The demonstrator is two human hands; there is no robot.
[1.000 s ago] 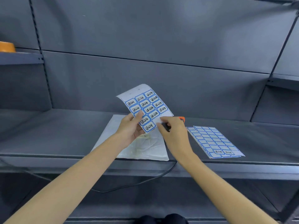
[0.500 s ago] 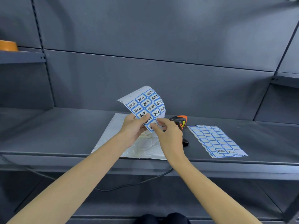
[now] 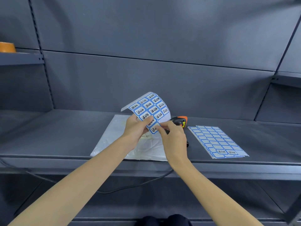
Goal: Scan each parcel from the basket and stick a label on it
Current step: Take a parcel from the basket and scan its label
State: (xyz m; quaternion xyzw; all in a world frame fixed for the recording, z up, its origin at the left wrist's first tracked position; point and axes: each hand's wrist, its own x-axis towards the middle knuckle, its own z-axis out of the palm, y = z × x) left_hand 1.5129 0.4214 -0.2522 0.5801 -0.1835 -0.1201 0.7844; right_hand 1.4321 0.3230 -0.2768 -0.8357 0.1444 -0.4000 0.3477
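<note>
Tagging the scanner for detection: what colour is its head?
Orange top on a black body, with a small yellow patch on the scanner; head view, partly hidden behind the right hand.

single head-worn wide-angle view, facing forward and down, close over grey shelf (image 3: 48, 132), forearms entering from near edge, back panel (image 3: 146, 82) far, shelf uprights bowed at left and right edges

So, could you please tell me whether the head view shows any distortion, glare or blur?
Head view: wide-angle bending bows the shelf edge and uprights; a soft sheen lies on the parcel; the label sheet held by the left hand is sharp enough to show writing, too small to read.
</note>
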